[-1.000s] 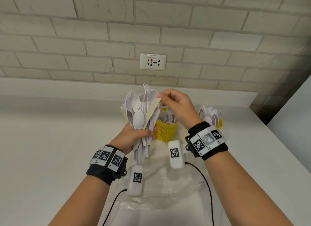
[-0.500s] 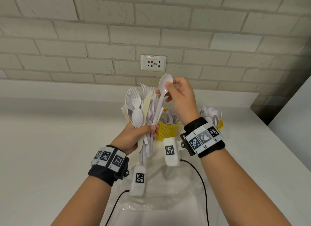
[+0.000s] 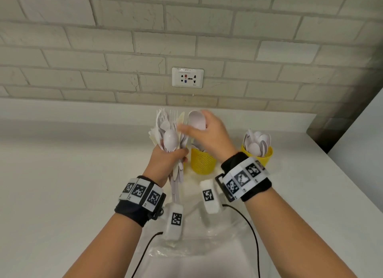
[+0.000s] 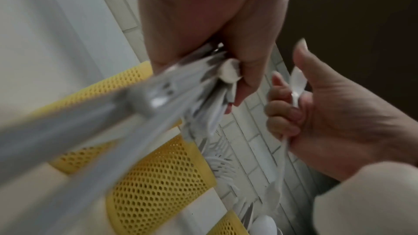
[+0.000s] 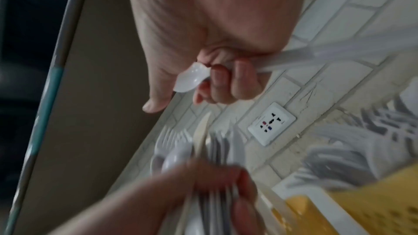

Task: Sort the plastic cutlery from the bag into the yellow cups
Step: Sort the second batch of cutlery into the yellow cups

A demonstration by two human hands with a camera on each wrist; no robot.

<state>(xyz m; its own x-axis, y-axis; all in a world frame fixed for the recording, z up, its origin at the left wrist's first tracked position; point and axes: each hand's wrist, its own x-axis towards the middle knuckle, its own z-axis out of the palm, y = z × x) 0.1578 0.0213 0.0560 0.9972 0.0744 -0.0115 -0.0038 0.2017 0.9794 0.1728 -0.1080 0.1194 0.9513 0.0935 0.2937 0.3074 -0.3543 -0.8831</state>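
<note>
Sorting midway: the left hand [image 3: 165, 161] grips a mixed cutlery bundle [image 3: 170, 137], while right hand [image 3: 209, 137] fingers [image 5: 228, 81] curl around one white spoon [image 3: 196, 120]. Two yellow mesh cups [image 3: 202, 162] already hold pieces; much remains.

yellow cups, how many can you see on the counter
3: one right of the right hand holding spoons, one under that hand, and one mostly hidden behind the left hand's cutlery bundle.
</note>
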